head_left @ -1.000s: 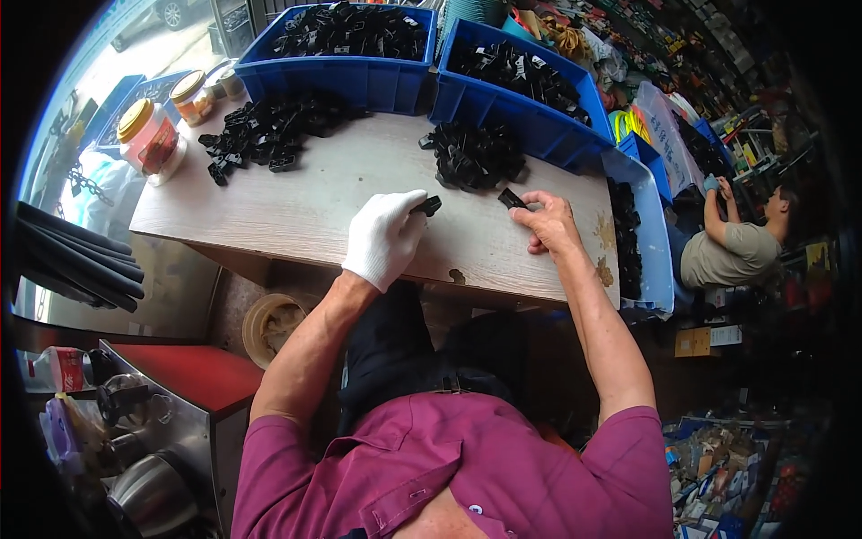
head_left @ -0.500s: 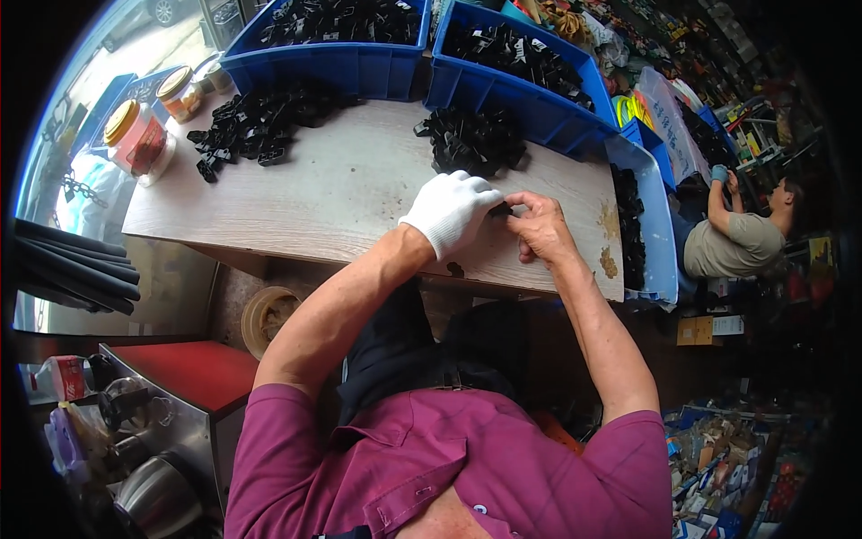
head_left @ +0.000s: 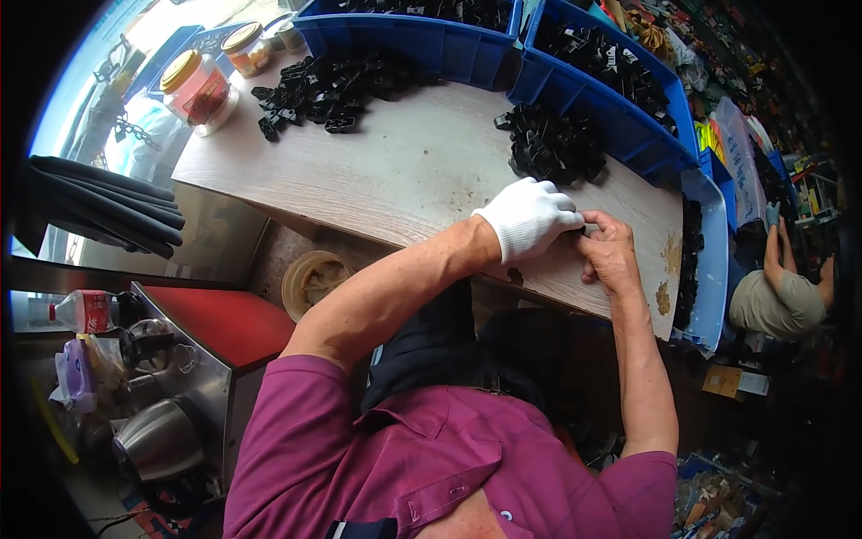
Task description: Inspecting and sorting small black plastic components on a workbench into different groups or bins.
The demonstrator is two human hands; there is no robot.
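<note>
Two hands meet at the near edge of the wooden worktop (head_left: 395,171), closed together on one small dark part (head_left: 585,230) that shows only as a sliver between the fingertips. Left hand (head_left: 530,216), in a white knit glove, comes in from the left of the part with fingers curled over it; right hand (head_left: 611,251), bare, pinches it from the right, thumb and forefinger tight. Both grips are shut down on the part, with no gap showing; its shape and long axis cannot be told, being almost wholly covered. Neither hand is nearer: the part lies between them, touching both, just above the worktop's near edge. Small heap of black plastic clips (head_left: 552,144) lies beyond the part, further in on the worktop, slightly left of the gloved hand. Larger spread of like clips (head_left: 328,85) lies well off to the far left of the part. Two blue bins (head_left: 593,90) of black pieces stand along the far rim. Glass jar with yellow lid (head_left: 199,90) stands at the far left corner.
</note>
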